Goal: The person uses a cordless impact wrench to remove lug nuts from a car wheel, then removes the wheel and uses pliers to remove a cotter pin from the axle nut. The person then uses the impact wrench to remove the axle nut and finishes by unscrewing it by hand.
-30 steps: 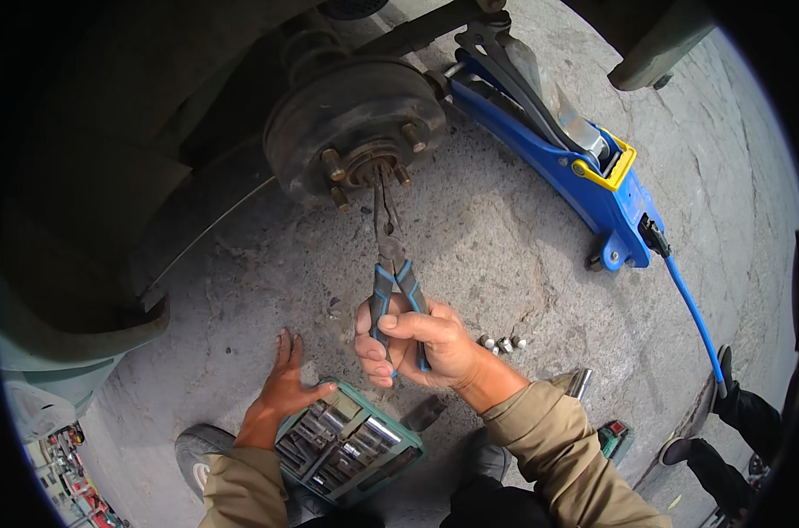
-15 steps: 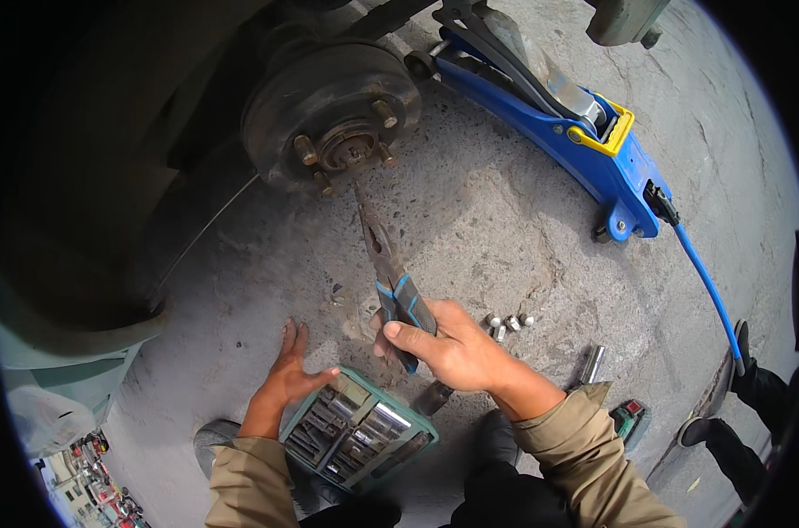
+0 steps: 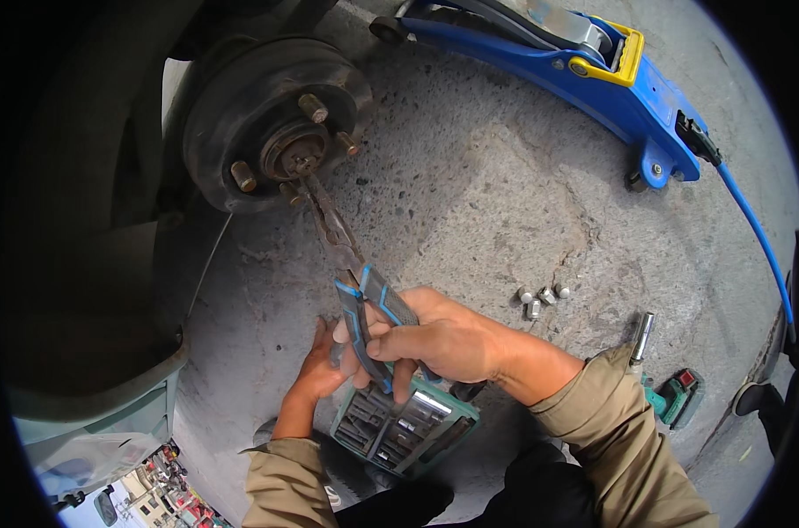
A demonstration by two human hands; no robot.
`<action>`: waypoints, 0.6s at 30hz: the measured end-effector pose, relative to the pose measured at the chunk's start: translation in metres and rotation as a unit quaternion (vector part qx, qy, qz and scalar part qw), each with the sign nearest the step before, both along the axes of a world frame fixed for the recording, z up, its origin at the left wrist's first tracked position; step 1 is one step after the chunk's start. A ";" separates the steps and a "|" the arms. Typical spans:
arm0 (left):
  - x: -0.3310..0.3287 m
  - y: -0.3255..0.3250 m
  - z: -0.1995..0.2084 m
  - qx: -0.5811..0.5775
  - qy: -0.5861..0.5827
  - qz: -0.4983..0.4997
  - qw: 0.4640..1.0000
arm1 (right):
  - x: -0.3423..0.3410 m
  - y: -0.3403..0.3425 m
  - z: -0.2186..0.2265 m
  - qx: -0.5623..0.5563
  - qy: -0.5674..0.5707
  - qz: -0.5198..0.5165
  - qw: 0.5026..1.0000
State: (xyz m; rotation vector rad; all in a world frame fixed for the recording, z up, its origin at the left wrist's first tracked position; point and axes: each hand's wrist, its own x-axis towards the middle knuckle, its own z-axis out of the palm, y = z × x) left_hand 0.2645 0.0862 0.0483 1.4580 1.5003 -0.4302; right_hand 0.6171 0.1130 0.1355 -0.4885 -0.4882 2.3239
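My right hand (image 3: 443, 339) is closed round the dark grey and blue handles of long-nose pliers (image 3: 344, 255). The handles are spread a little, and the tips meet the middle of the wheel hub (image 3: 295, 158); whether they pinch anything there is too small to see. Threaded studs stick out around the hub, in front of the round drum (image 3: 219, 114). Behind the pliers' handles is my left hand (image 3: 316, 374), its fingers stretched out and partly hidden by my right fingers. Below both hands lies an open green socket set case (image 3: 405, 431) holding several metal sockets.
A blue floor jack (image 3: 540, 66) with a yellow handle stands far right, its blue bar reaching toward a person's dark shoe (image 3: 751, 398). Several lug nuts (image 3: 546, 297) lie on the concrete. Nearer is a green power tool (image 3: 678, 396) with a long socket. A green car body panel (image 3: 100, 396) bounds the left.
The pliers have moved up and left until their tips reach the hub, and their handles have spread. My left hand has come close behind my right. The view has shifted leftward.
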 end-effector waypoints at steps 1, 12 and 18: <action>0.000 0.002 0.001 -0.003 -0.003 0.000 1.000 | -0.001 0.001 -0.001 -0.005 0.007 -0.003 1.000; 0.002 0.000 0.001 0.016 0.010 -0.014 1.000 | 0.011 0.015 -0.012 -0.004 0.021 -0.001 1.000; 0.002 -0.003 0.005 0.069 0.050 -0.052 0.995 | 0.016 0.019 -0.035 -0.028 0.034 0.006 0.999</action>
